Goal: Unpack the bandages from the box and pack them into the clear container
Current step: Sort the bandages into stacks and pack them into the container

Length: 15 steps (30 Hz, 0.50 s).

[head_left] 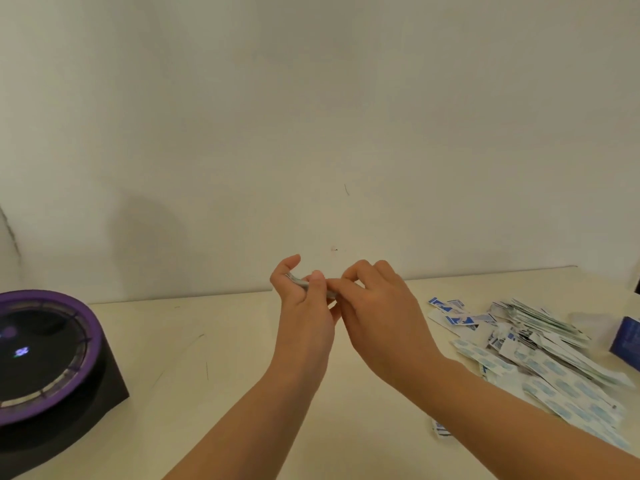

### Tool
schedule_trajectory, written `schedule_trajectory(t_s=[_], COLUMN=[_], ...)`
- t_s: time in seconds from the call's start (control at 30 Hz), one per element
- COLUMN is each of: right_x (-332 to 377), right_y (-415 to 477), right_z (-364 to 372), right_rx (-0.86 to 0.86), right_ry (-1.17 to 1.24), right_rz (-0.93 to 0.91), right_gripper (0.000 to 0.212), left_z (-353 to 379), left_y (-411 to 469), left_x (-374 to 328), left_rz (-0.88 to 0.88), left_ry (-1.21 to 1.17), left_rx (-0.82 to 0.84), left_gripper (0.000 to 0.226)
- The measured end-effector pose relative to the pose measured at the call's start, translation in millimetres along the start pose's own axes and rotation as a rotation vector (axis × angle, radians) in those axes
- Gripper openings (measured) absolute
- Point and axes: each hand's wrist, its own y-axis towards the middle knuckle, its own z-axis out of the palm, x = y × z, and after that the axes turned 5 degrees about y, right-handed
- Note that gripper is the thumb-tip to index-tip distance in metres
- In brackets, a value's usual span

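Note:
Both hands are raised together above the middle of the table. My left hand [304,299] holds a small stack of wrapped bandages [297,280] between thumb and fingers. My right hand [377,306] pinches the right end of that stack with curled fingers. A loose pile of white-and-blue wrapped bandages [533,351] is spread over the table at the right, under my right forearm. The dark blue box [626,341] stands at the right edge, cut off by the frame. No clear container can be made out with certainty.
A round purple-rimmed device on a black base [48,355] sits at the left of the cream table [214,358]. A plain wall [311,133] rises right behind the table's far edge. One stray bandage [440,427] lies near the front right.

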Motion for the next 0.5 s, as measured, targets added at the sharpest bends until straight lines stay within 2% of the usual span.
schedule_trajectory(t_s=[0.1, 0.2, 0.4, 0.43, 0.5], right_x=[3, 0, -5, -7, -14], right_y=[16, 37, 77, 83, 88], right_z=[-11, -16, -7, -4, 4], right_rx=[0.126, 0.260, 0.281, 0.280, 0.292], right_ry=[-0.011, 0.101, 0.160, 0.194, 0.277], right_rz=[-0.007, 0.058, 0.069, 0.097, 0.195], right_gripper=[0.017, 0.024, 0.023, 0.022, 0.021], left_z=[-4, -6, -17, -22, -37], left_y=[11, 21, 51, 57, 67], left_x=[1, -2, -23, -25, -25], left_rz=[0.009, 0.042, 0.039, 0.031, 0.050], left_ry=[0.025, 0.030, 0.024, 0.071, 0.322], left_rx=[0.023, 0.072, 0.164, 0.175, 0.156], left_gripper=[0.023, 0.023, 0.034, 0.040, 0.052])
